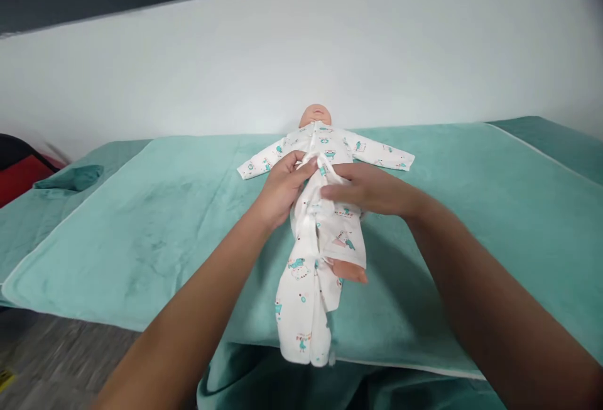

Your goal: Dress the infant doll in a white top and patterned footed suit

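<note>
1. One leg of white printed baby outfit (pixel 301 309) down at near edge of teal mat (pixel 141 240).
2. Poking from the other cuff: bare foot (pixel 351 270) of doll (pixel 315 115).
3. Pinching outfit at doll's middle with left hand (pixel 282 187), thumb against fingers.
4. Touching same cloth with right hand (pixel 362 189), blurred; cannot tell whether gripping.
5. Stretched beyond on mat: both sleeves, spread wide, doll's head toward white wall (pixel 301 46).

Left forearm (pixel 211 291): bare, reaching forward and inward. Left hand (pixel 281 189): fingers curled, thumb (pixel 306 172) pressed toward the index finger in a pinch. Right forearm (pixel 475 278): bare, slanting inward from the person's right. Right wrist (pixel 409 201): bent, turning the hand inward. Right hand (pixel 365 189): digits parted, slightly blurred, fingertips partly hidden from me. Hands: close together, apart.
</note>
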`<state>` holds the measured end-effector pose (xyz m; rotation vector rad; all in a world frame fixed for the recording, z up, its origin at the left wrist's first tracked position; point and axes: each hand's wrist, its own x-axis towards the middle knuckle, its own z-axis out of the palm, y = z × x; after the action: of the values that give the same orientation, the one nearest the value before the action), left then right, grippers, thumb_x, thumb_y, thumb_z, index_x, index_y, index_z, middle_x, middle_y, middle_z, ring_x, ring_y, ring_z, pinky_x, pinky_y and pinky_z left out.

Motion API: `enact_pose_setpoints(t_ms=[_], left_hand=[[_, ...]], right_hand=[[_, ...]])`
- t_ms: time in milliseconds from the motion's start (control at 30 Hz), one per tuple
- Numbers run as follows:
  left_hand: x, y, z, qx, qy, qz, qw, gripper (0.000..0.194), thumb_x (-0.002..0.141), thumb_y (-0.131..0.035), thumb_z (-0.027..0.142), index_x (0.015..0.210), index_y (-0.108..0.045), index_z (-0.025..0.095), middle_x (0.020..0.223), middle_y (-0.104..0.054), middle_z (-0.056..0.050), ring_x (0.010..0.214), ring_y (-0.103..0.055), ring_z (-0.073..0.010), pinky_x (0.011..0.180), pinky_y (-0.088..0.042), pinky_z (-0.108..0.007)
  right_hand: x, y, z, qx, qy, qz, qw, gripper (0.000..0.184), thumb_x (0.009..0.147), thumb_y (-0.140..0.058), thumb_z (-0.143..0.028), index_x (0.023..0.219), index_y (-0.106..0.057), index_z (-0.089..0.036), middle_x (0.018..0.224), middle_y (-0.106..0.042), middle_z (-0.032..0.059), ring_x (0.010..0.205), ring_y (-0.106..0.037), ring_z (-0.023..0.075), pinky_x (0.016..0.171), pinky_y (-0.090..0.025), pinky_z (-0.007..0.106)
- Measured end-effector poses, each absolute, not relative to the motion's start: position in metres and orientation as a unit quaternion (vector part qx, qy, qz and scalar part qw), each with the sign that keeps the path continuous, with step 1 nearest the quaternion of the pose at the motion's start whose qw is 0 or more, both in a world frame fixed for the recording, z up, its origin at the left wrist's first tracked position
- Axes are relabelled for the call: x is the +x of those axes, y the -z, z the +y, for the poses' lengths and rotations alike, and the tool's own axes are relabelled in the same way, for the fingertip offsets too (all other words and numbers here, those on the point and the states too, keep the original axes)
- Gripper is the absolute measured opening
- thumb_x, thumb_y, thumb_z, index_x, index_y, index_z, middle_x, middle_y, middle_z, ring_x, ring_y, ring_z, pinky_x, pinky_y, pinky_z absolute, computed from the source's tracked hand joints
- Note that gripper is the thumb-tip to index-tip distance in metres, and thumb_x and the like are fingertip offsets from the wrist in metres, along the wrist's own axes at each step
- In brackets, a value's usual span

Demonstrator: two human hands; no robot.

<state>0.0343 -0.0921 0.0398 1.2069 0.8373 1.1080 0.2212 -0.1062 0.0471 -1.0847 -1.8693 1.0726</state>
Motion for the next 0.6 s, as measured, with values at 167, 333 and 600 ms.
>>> enact_pose_setpoints(t_ms=[167,333,600], left_hand=[[0.031,-0.043,-0.093,0.526,-0.480,0.393,0.582,0.034,0.081,-0.071,0.049,0.090,-0.063,0.016,0.082,-0.067,-0.003,0.075,-0.062,-0.0155,0.071,-0.048,-0.027],[0.002,-0.035,-0.104,0.619,-0.238,0.382,0.643,0.029,0.074,-0.080,0.039,0.089,-0.073,0.015,0.090,-0.073,-0.007,0.085,-0.066,-0.0212,0.076,-0.050,-0.030],[0.033,-0.027,-0.099,0.482,-0.467,0.360,0.648,0.042,0.078,-0.074,0.049,0.105,-0.070,0.016,0.092,-0.074,-0.007,0.083,-0.068,-0.0210,0.076,-0.052,-0.031]], right_hand=[[0.200,-0.030,-0.075,-0.372,-0.524,-0.641,0.420,0.026,0.069,-0.079,-0.037,0.086,-0.071,-0.018,0.082,-0.068,0.0021,0.078,-0.062,0.0195,0.066,-0.047,0.029],[0.208,-0.004,-0.073,-0.319,-0.604,-0.554,0.475,0.025,0.067,-0.080,-0.026,0.073,-0.058,-0.018,0.071,-0.059,-0.0038,0.061,-0.052,0.0099,0.054,-0.038,0.022],[0.209,-0.009,-0.077,-0.275,-0.668,-0.567,0.397,0.038,0.071,-0.082,-0.038,0.098,-0.063,-0.020,0.082,-0.065,-0.0007,0.062,-0.056,0.0121,0.054,-0.043,0.023]])
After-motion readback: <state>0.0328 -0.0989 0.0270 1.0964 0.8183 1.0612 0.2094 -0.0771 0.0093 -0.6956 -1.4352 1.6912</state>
